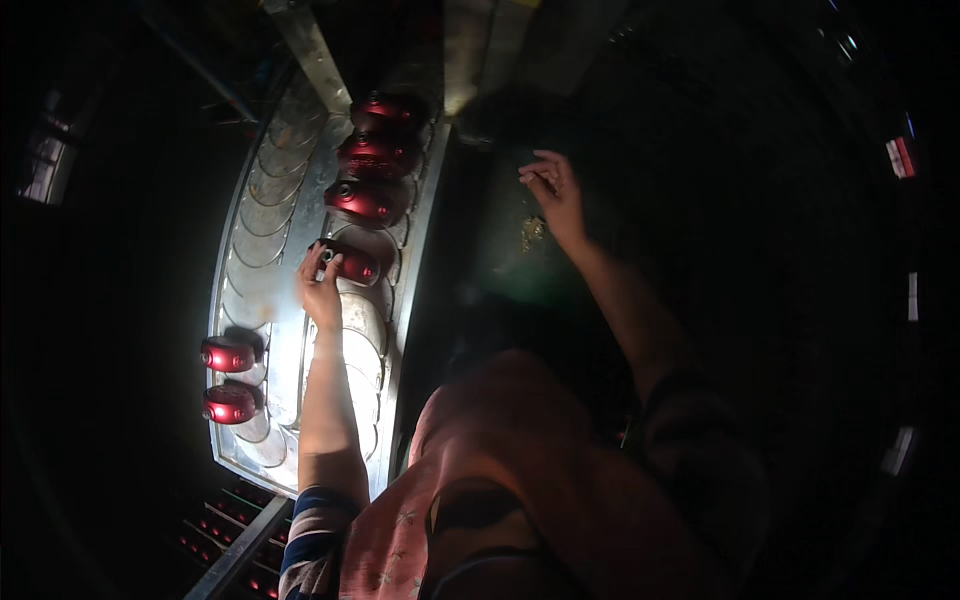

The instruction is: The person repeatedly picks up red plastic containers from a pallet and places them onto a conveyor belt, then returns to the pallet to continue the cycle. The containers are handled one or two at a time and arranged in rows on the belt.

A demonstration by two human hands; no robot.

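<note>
My left hand (pixel 320 290) is at a glossy dark-red rounded part (pixel 358 265) with a small round fitting on its end. Its thumb and fingers close around that end, while the part sits in a curved seat of a long metal rack (pixel 305 228). Farther up the same row stand more red parts, the nearest being a red part (pixel 362 203) with a similar fitting. My right hand (pixel 560 200) hangs in the air to the right of the rack, fingers slightly curled and apart, with nothing visible in it.
Two red parts (pixel 229 378) sit in the rack's left row. Metal posts (pixel 312 55) rise at its far end. Below the near end, a metal bar (pixel 240 548) crosses over a lower shelf with several small red items. The surroundings are mostly dark.
</note>
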